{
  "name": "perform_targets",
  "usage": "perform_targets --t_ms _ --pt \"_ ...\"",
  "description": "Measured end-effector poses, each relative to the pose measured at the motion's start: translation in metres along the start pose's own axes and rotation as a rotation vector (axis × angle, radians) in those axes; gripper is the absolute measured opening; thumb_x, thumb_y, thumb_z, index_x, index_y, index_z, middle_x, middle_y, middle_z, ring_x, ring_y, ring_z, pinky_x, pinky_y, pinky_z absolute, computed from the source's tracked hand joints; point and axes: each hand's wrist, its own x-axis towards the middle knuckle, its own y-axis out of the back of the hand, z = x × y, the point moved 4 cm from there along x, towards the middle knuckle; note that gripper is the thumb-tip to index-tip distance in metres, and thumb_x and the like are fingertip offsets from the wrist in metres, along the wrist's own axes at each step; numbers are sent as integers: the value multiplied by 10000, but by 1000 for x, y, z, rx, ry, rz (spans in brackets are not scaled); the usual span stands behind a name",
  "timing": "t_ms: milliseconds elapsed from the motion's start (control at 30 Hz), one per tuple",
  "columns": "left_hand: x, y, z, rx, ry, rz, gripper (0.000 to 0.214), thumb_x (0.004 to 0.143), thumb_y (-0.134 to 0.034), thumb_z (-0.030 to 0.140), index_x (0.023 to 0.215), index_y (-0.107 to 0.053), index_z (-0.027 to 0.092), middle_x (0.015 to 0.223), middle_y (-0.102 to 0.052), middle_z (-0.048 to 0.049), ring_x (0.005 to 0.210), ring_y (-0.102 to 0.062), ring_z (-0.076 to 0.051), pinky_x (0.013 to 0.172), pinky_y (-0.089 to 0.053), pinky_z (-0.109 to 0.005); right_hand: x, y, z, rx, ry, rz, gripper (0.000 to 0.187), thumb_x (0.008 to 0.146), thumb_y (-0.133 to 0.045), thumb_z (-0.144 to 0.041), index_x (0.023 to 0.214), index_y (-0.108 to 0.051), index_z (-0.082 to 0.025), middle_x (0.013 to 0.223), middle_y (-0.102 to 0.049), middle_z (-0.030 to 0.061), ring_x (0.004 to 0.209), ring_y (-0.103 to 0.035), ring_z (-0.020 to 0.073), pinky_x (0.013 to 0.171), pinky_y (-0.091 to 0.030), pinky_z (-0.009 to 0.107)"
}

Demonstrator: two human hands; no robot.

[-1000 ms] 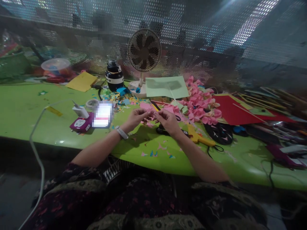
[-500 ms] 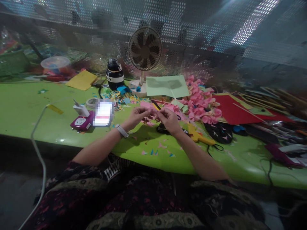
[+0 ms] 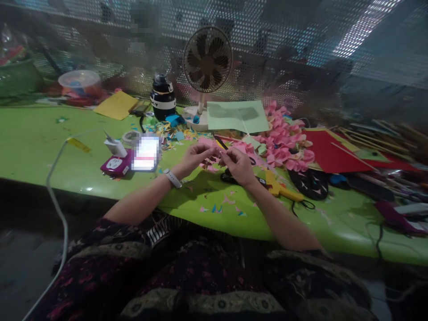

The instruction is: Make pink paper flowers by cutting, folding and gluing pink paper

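Note:
My left hand [image 3: 198,158] and my right hand [image 3: 238,165] meet fingertip to fingertip above the green table [image 3: 187,207]. Fingers of both are pinched around something too small to make out. A slim black and yellow tool [image 3: 220,142] shows just beyond the fingertips; whether it is held or lies on the table I cannot tell. Pink paper pieces [image 3: 210,167] lie around and under the hands. Beneath my right wrist is a dark object [image 3: 228,177], partly covered, beside a yellow glue gun [image 3: 284,191].
Folded pink paper petals [image 3: 287,140] are heaped to the right. Behind stand a fan [image 3: 207,60] and a black bottle [image 3: 163,99]. A lit phone [image 3: 145,154] and a purple power adapter [image 3: 115,166] sit left. Paper scraps [image 3: 216,208] litter the front; red paper [image 3: 331,151] lies right.
The whole view has shifted slightly, so the table's things appear a little farther right and higher. Both hands stay pinched together in nearly the same place.

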Motion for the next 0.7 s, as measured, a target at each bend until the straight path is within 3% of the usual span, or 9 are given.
perform_targets --t_ms 167,700 --pt "2 2 0 6 -10 -60 364 755 -801 481 840 -712 139 780 -724 -36 637 -643 -88 590 -511 -208 1 1 3 -39 14 -27 476 850 -617 -682 807 -585 -209 697 -670 17 640 -653 165 648 -515 299" --pt "1 3 0 27 -7 -22 357 741 -818 465 765 -708 126 700 -706 -45 568 -615 -85 536 -475 -201 0 1 -2 -7 13 -50 480 849 -610 -692 784 -561 -219 683 -665 10 616 -636 154 629 -519 296"
